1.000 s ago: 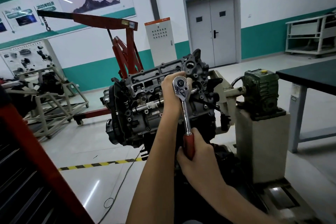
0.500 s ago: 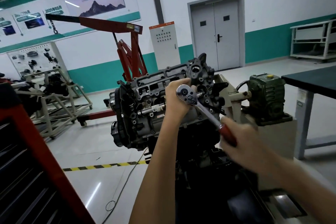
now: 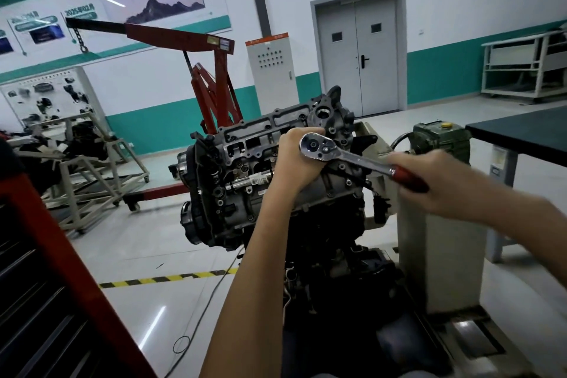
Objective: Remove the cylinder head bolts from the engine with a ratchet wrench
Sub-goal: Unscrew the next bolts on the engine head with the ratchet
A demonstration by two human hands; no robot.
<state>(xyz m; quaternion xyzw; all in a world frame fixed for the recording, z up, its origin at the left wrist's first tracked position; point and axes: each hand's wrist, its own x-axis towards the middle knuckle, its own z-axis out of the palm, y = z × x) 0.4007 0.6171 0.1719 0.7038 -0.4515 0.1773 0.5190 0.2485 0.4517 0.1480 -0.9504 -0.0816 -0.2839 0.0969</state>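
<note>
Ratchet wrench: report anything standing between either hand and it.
Nothing visible does. The right hand grips the ratchet wrench by its red handle, and the left hand is curled beneath its head against the engine.

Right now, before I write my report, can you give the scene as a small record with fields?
tool: chrome ratchet wrench with dark red handle, head against the engine, handle pointing right
left: left hand curled round the wrench at its head
right: right hand grips the red handle
engine: dark grey metal engine, top face turned toward the camera
bolt: hidden behind the wrench head
background: red steel engine crane, grey double door
</note>
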